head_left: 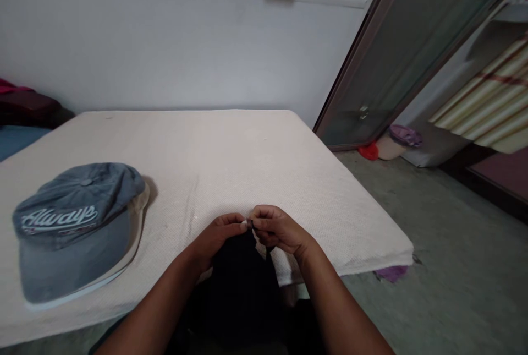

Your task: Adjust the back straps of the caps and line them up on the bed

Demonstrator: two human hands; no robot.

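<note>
Close in front of me, both hands meet over a black cloth item (245, 283) whose kind I cannot make out. With its thumb and fingers closed, my left hand (218, 232) pinches the top edge of the cloth. My right hand (281, 229) is closed too, gripping a narrow dark strap (249, 224) at the same edge. A small pale bit shows between the fingertips. To the left, a grey-blue cap (84, 195) with "Always" lettering lies on the cream cover (256, 157), stacked over a lighter beige cap (140, 209).
A white wall (185, 47) runs behind the covered surface. At the right are a glass door (383, 58), a striped curtain (490, 96), and red (368, 151) and purple (406, 136) items on the grey floor. Dark red things (28, 107) sit at the far left.
</note>
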